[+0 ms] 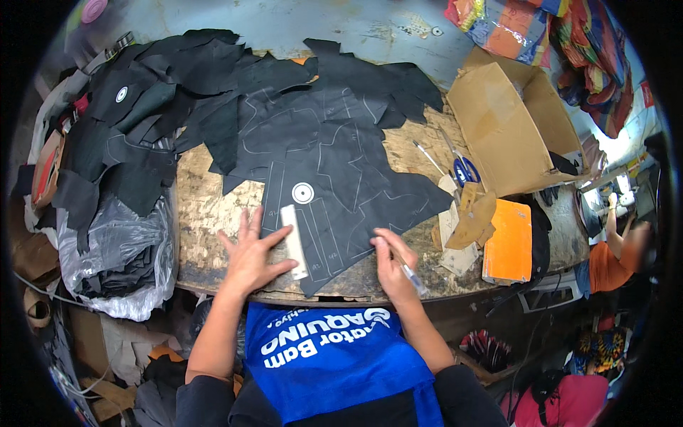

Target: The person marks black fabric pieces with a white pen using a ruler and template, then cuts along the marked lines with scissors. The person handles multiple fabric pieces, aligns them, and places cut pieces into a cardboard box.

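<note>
A person works at a scuffed wooden worktop (196,245), left hand (250,257) spread wide, its grip open, thumb and forefinger at the edge of a white strip (294,245) lying on a black sheet (377,196) marked with pale outlines. The right hand (393,265), its grip closed around a pen (412,279), is at the sheet's near edge. Blue-handled scissors (466,171) and an open cardboard box (487,132) sit to the right.

The old wood table (196,245) has a scratched, patchy top; past its far edge is a pale blue wall (274,27) with worn marks; right of the table, a white light (624,186) shines brightly.
</note>
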